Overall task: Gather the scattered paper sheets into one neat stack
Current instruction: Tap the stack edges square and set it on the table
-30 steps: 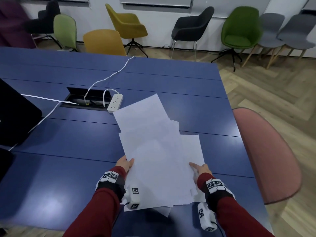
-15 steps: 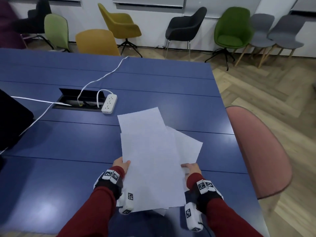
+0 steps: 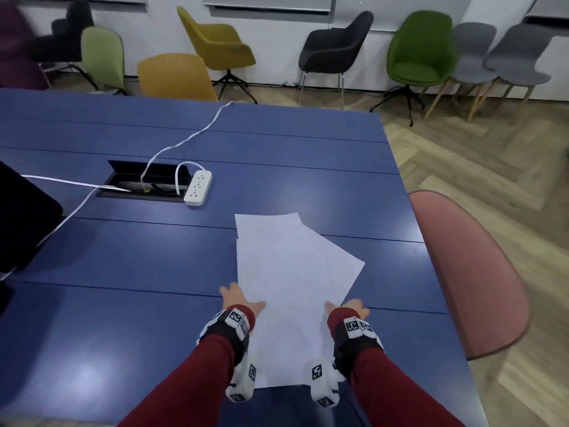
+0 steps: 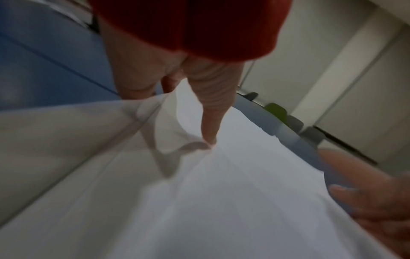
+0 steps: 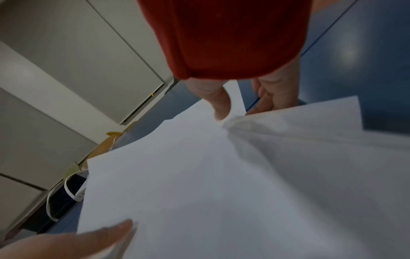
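- The desk (image 3: 277, 143) is a smooth blue surface with thin seams, in a room with herringbone wood flooring and moulded chairs along a pale wall.
- A white power strip (image 3: 198, 188) lies beside a black cable hatch (image 3: 144, 184).
- The paper sheets (image 3: 286, 288), thin, white and fanned unevenly, sit at the near edge.
- The left hand (image 3: 238, 298) and right hand (image 3: 348, 306) pinch them, thumbs on top.

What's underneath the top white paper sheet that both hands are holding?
More white paper sheets fan out beneath the top white sheet, over the blue table. How many is hidden, as are the fingers underneath.
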Demonstrator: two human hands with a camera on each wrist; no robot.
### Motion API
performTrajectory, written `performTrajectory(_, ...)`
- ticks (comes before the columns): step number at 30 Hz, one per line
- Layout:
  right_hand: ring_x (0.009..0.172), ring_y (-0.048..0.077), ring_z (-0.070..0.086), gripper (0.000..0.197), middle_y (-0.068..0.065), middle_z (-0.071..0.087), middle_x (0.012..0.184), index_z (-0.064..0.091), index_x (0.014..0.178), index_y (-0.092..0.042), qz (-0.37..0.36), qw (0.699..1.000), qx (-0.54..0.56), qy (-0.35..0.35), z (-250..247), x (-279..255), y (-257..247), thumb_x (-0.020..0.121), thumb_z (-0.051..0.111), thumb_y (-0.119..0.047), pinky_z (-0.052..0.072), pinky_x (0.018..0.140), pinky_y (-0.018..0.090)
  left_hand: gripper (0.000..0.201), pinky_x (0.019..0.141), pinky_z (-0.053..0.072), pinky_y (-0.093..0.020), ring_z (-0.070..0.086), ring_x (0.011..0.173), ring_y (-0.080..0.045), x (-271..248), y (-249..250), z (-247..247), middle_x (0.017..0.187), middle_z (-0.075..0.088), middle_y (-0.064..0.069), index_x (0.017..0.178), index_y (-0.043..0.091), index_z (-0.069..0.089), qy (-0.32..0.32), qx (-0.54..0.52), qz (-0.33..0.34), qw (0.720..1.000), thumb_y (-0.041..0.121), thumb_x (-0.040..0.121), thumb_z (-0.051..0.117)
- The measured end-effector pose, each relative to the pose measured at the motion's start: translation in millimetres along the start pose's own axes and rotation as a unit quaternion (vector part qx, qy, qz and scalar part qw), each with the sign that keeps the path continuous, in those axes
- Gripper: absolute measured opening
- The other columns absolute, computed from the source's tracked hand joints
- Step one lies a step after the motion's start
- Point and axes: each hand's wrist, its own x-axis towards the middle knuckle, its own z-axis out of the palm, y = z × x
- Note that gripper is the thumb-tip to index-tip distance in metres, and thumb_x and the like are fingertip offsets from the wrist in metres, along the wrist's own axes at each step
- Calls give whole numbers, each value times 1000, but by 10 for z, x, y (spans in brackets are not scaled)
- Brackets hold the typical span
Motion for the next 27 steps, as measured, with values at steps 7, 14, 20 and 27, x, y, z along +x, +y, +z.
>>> performTrajectory(7, 123, 32, 52, 78, 16, 49, 137, 40, 133, 0, -9, 994, 42, -104, -63, 40, -53, 70, 80, -22, 41, 100, 35, 51, 83, 48, -32, 60, 99, -31, 56, -10, 60, 118, 60, -17, 114, 2, 47, -2, -93, -15, 996, 21, 75, 73)
performTrajectory(14, 106, 32, 58, 49, 16, 48, 134, 54, 121, -2, -21, 997, 2, -79, -78, -47, -116, 75, 69, -7, 48, 95, 35, 41, 96, 44, -36, 44, 118, -34, -35, 98, 26, 133, 33, -14, 110, 1, 55, 1, 111, -20, 994, 21, 76, 65)
performTrajectory(20, 123, 32, 45, 56, 16, 29, 143, 37, 135, -5, -14, 996, -45, -77, -31, -113, -143, 84, 59, -7, 41, 99, 32, 48, 79, 45, -30, 53, 85, -32, -78, 175, 10, 135, 28, -18, 124, -4, 39, -34, 37, -18, 999, 11, 82, 56)
performTrajectory(27, 122, 32, 51, 68, 16, 43, 138, 36, 132, -2, 6, 995, -59, -83, 16, -281, -230, 74, 71, -13, 45, 99, 38, 45, 85, 49, -33, 54, 97, -32, -103, 103, 78, 138, 31, -14, 120, -2, 45, -16, 35, 18, 999, 10, 78, 55)
